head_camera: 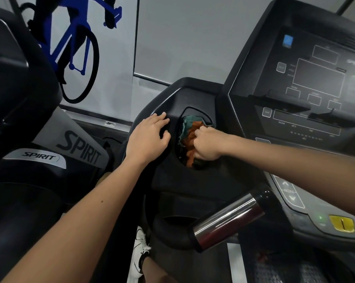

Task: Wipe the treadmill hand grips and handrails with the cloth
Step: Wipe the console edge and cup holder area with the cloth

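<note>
Orange-and-green cloth (189, 137) fills the treadmill's cup holder (201, 114), bunched in the fisted right hand (206, 145). Left hand (149, 137) rests open, empty, just left.

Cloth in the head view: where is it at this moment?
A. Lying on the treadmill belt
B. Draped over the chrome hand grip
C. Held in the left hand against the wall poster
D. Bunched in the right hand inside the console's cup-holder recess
D: the orange and green cloth is bunched under the right hand inside the cup-holder recess, while the left hand rests flat on the console beside it.
</note>
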Demonstrator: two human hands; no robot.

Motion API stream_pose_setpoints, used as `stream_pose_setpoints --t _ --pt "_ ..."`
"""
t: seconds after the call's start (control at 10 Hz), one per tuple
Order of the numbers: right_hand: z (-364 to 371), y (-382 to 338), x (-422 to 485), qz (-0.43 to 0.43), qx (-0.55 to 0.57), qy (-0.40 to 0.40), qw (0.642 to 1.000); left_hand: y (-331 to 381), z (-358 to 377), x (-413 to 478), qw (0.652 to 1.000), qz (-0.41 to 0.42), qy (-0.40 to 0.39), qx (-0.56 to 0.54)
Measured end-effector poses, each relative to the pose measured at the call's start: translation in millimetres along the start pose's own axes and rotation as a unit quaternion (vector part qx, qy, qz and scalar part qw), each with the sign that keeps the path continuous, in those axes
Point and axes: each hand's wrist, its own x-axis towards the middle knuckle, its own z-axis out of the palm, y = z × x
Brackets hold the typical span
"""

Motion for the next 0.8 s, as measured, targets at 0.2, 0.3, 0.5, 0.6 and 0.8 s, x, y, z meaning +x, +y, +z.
stream_pose_setpoints --t 0.2,0.3,0.5,0.6,0.8 --pt "10.4 -4.8 24.7 -0.009 0.186 -0.075 0.98 -0.1 0.2 -0.5 1.0 0.002 0.001 0.001" --pt "13.0 -12.1 33.2 0.007 0.191 -0.096 0.977 -0.4 1.2 0.0 1.0 0.001 0.006 -0.001" --pt "8.5 -5.3 25.9 -0.007 0.299 -0.12 0.947 -2.1 2.0 0.8 1.0 0.0 0.011 -0.001" --pt "7.7 -5.8 26.3 0.0 0.344 -0.147 0.927 -1.6 2.1 0.5 1.0 -0.002 0.011 -0.001" --pt "9.8 -6.5 33.1 0.025 0.316 -0.147 0.937 -1.3 2.2 0.8 1.0 -0.004 0.007 -0.004"
